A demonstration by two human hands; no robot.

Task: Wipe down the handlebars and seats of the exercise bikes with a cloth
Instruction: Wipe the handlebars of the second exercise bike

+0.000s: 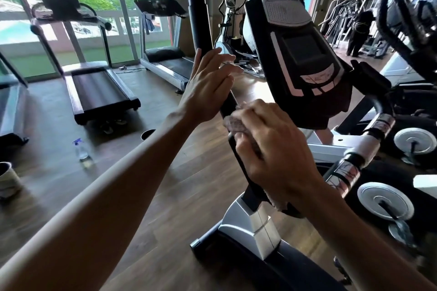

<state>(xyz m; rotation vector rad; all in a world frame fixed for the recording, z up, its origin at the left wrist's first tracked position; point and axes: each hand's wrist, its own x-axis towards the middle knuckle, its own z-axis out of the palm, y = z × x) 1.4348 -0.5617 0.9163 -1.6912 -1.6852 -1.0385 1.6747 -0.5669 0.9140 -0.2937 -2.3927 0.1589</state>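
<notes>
A black handlebar [199,23] rises from the silver joint of the exercise machine in front of me. My left hand [208,82] rests on the bar's middle with fingers nearly straight. Lower down, my right hand [269,146] grips the bar through a pale pinkish cloth [236,123] wrapped around it. The machine's black and silver console [300,54] stands just right of both hands.
A spray bottle [81,150] stands on the wooden floor at the left. Three treadmills [99,87] line the windows. More bikes with silver wheels [385,201] crowd the right side. A person in dark clothes [358,30] stands far back right.
</notes>
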